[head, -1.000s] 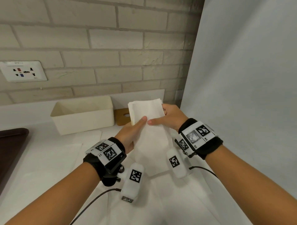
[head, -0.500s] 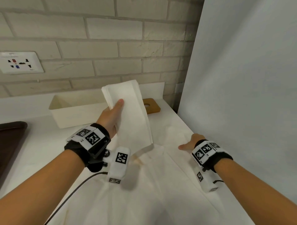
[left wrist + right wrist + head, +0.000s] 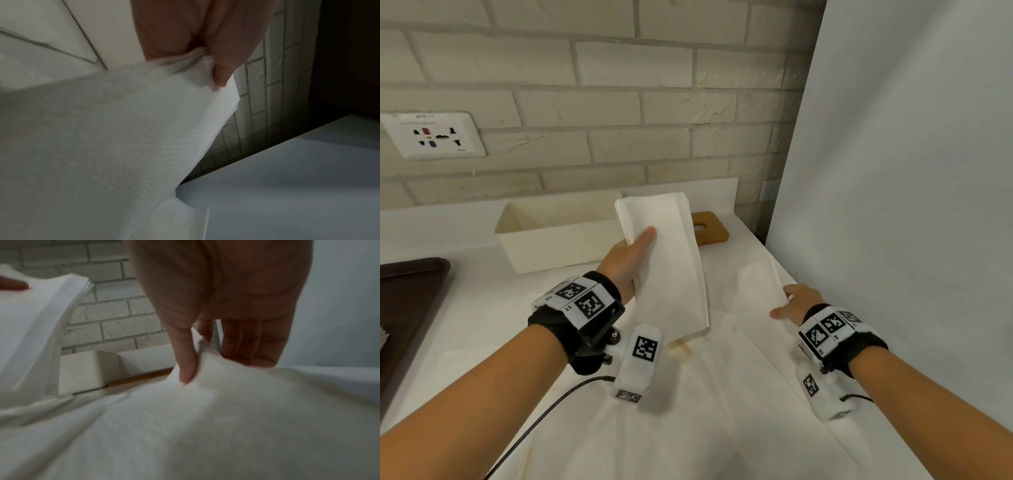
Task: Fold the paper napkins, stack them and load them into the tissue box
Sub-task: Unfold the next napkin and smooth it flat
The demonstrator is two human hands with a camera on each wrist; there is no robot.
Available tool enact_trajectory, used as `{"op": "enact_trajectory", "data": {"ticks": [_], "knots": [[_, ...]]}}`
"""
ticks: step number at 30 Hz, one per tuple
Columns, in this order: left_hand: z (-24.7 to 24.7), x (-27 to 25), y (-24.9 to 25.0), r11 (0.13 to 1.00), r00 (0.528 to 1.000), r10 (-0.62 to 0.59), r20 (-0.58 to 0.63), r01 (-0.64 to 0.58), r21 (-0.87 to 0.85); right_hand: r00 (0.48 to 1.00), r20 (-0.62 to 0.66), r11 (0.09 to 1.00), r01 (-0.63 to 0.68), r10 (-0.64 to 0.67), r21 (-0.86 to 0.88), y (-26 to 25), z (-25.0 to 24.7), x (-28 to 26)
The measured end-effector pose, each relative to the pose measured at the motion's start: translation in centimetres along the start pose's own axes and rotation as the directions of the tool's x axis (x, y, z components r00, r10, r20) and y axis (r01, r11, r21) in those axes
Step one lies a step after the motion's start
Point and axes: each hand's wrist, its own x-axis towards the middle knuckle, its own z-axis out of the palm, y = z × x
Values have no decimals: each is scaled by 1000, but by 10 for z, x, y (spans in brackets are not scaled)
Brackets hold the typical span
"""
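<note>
My left hand [image 3: 630,253] holds a stack of folded white napkins [image 3: 671,267] upright above the counter, thumb on its front face and fingers behind. In the left wrist view the thumb presses the stack [image 3: 123,129] near its top edge. The open cream tissue box [image 3: 551,236] stands just behind the stack, by the wall. My right hand [image 3: 789,303] is low at the right. It pinches a raised fold of an unfolded napkin [image 3: 205,426] between thumb and fingers [image 3: 246,345]. That napkin [image 3: 722,394] lies spread over the counter.
A wooden lid [image 3: 710,228] lies to the right of the box. A dark brown tray [image 3: 407,301] sits at the left edge. A white panel [image 3: 911,205] walls off the right side. The brick wall behind carries a socket plate [image 3: 431,135].
One second ago both hands held the stack. The right hand let go, dropped to the counter on the right and now pinches the spread napkin. The left hand keeps the stack upright.
</note>
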Motion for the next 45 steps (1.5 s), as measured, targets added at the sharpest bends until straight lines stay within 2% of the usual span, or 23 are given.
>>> {"op": "enact_trajectory", "data": {"ticks": [3,6,9,13,15,17,18,20,22,25,29,35,39,42,44,45], "knots": [[-1,3,-3,1000,1000,-21,14,21,7,995,-30,988,93,-90,125,-2,-9,-2],[-4,5,-7,999,998,-48,28,48,18,967,-168,916,238,-191,324,-7,-23,-8],[-4,6,-8,998,997,-58,51,57,15,933,-246,739,359,-263,570,-23,-46,-26],[1,5,-3,999,995,-49,86,47,23,873,-317,475,472,-372,743,-55,-78,-53],[6,3,0,999,991,-37,132,34,23,846,-308,318,464,-435,827,-70,-89,-61],[12,0,3,999,984,-25,175,21,25,846,-269,223,403,-460,887,-85,-91,-63],[15,-3,4,1000,981,-19,193,14,26,853,-249,222,381,-458,898,-92,-88,-63],[21,-6,6,1000,972,-5,235,1,16,875,-221,273,360,-431,892,-104,-78,-61],[24,-10,5,1000,962,20,273,-18,-10,891,-197,385,364,-409,848,-113,-66,-59],[21,-12,6,996,966,54,254,-33,-85,902,-178,529,380,-393,759,-120,-54,-56],[14,-10,9,990,975,39,219,-8,-143,908,-154,548,364,-391,753,-129,-47,-54],[11,-10,9,998,984,18,176,-7,-64,901,-155,559,377,-404,738,-137,-45,-50],[9,-4,5,999,987,6,158,2,-51,915,-221,640,395,-338,659,-139,-47,-41],[4,-1,4,998,994,10,112,-2,-70,866,-421,669,484,-271,564,-134,-60,-32],[-2,2,4,998,997,8,72,-3,-63,785,-569,639,572,-245,513,-127,-74,-26],[-5,3,5,998,999,11,48,-9,-61,752,-602,603,618,-268,505,-124,-82,-27]]}}
